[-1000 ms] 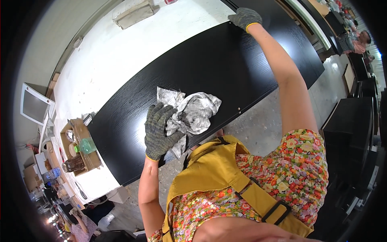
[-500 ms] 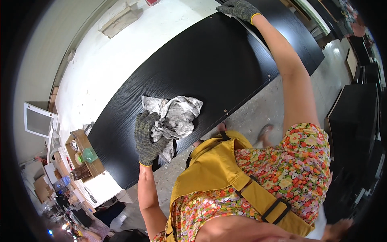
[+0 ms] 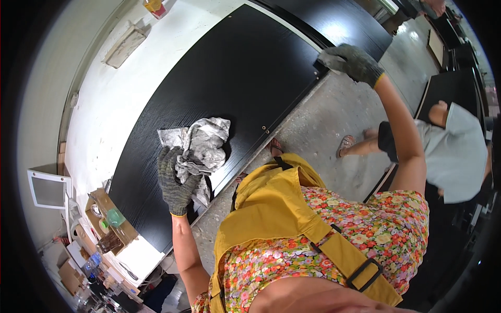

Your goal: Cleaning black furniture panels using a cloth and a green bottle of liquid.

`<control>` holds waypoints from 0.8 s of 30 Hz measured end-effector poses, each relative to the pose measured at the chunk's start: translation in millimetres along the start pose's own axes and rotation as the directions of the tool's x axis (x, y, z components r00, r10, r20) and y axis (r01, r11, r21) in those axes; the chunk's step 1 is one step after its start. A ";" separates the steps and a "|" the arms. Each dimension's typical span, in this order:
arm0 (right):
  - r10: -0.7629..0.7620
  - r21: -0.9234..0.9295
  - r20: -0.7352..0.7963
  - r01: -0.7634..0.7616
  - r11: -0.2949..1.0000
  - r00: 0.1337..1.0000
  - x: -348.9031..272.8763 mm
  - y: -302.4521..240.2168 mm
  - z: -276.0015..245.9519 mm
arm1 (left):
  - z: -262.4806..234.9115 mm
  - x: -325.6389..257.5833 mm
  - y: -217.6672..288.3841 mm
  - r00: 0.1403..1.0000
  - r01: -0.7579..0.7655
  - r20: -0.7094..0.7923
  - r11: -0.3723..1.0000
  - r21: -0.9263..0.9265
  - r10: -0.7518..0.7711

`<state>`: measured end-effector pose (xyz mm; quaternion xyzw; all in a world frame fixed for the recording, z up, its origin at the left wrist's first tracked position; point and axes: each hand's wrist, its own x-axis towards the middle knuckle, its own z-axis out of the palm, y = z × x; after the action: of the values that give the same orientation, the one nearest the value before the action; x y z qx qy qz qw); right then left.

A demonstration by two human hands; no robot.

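A black wood-grain panel (image 3: 219, 68) lies on a white tabletop, with small holes along its near edge. My left hand (image 3: 177, 180), in a dark grey knit glove with a yellow cuff, rests on the panel's left part. It grips a crumpled white rag (image 3: 206, 143) smudged with grey, which bunches up beside the fingers. At the panel's right end, my right hand (image 3: 355, 62), gloved the same way, is closed at the corner. Something small and greyish shows at its fingertips, too covered to name.
Another black panel (image 3: 323, 21) lies beyond the right end. An open cardboard box (image 3: 122, 227) with a green roll stands at the left. A dirty block (image 3: 125, 46) and a red-yellow container (image 3: 154, 8) sit on the white tabletop (image 3: 99, 99). A person in a pale shirt (image 3: 451, 151) is at the right.
My right hand has come from the panel's far edge toward me, to its near right corner. My left hand stays by the rag. A person has come into view at the right.
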<state>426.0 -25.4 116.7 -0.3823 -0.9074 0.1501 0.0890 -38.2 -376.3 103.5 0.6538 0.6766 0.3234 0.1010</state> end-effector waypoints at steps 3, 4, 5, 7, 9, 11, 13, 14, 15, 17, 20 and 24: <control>0.165 -0.071 0.212 -0.153 0.986 0.963 -43.1 -12.9 -20.0 | 3.6 -6.8 -4.0 0.999 -0.030 -0.032 0.999 -0.035 0.029; 0.180 -0.068 0.209 -0.169 0.983 0.961 -54.7 -9.1 -14.7 | 5.9 -8.2 -5.0 0.997 -0.055 -0.066 0.995 -0.089 0.049; 0.220 0.150 0.146 -0.242 0.959 0.964 -65.6 -5.0 -6.2 | 5.1 -10.7 -4.2 0.997 0.007 -0.079 0.987 -0.158 -0.020; 0.298 0.421 0.005 -0.272 0.865 0.955 -69.9 -14.1 2.5 | 11.8 -9.5 5.1 0.971 0.119 -0.141 0.901 -0.416 -0.193; 0.242 0.396 -0.257 -0.127 0.909 0.936 -60.7 -19.2 16.3 | 5.4 10.3 12.1 0.983 0.039 -0.155 0.942 -0.333 -0.095; 0.240 0.242 -0.420 -0.147 0.959 0.875 -39.4 -22.1 48.2 | 1.4 40.2 13.1 0.999 -0.036 -0.020 0.989 -0.140 0.034; 0.240 0.125 -0.517 -0.205 0.971 0.822 -26.0 -32.6 68.5 | 9.6 60.2 16.9 0.963 -0.129 0.252 0.983 0.127 0.094; 0.239 0.132 -0.509 -0.200 0.971 0.827 -23.9 -38.4 77.7 | 17.1 68.0 19.8 0.927 -0.139 0.370 0.968 0.210 0.053; 0.286 0.161 -0.594 -0.238 0.958 0.752 -24.4 -45.3 88.7 | 25.1 70.3 11.8 0.929 -0.208 0.347 0.957 0.202 0.129; 0.386 0.169 -0.543 -0.353 0.920 0.746 -36.2 -82.8 88.1 | 31.4 73.1 14.0 0.958 -0.111 0.277 0.989 0.093 0.081; -0.142 -0.263 -0.641 -0.042 0.964 0.755 -53.3 -127.1 150.0 | 37.6 66.0 0.4 0.976 -0.078 0.209 0.995 0.055 0.065; 0.085 0.025 -0.412 -0.082 0.996 0.907 -81.8 -208.8 170.8 | 44.4 54.3 -7.0 0.994 0.019 0.108 1.000 -0.001 -0.018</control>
<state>296.1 -257.6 23.6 -0.4434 -0.8505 0.0732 0.2733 -25.8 -310.7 80.8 0.6640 0.6759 0.2872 0.1410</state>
